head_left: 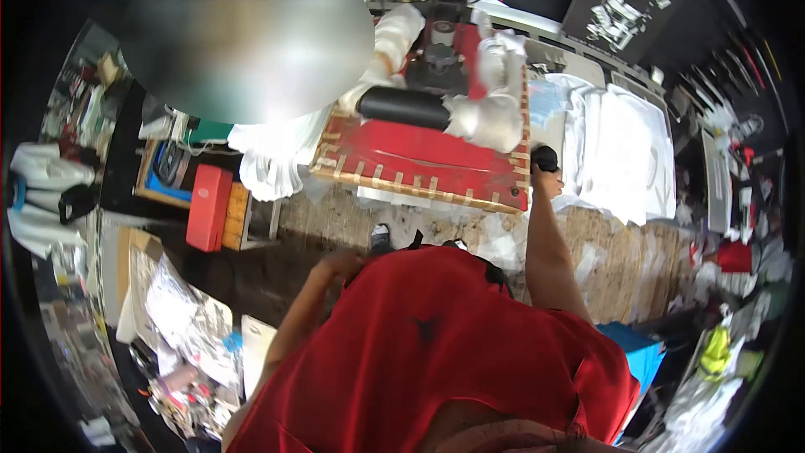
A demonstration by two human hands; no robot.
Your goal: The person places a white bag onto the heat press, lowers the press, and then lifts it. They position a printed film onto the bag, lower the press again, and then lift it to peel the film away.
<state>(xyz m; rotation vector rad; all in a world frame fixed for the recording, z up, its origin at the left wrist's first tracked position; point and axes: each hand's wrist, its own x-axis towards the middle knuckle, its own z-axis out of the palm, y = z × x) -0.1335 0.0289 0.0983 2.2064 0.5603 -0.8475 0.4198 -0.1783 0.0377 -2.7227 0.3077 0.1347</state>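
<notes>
Up ahead, the right hand clenches a black knob at the red frame's near-right corner; the left hand rests loose, well short.

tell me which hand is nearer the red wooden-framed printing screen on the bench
Right. The right hand grips a black knob at the red wooden-framed printing screen's right edge. The left hand hangs low against the red shirt, well below the frame.

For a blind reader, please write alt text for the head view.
Seen from above, a person in a red shirt closes the right hand on a black knob beside a red wood-framed printing screen; the left hand rests at the waist. White shirts lie alongside.
</notes>
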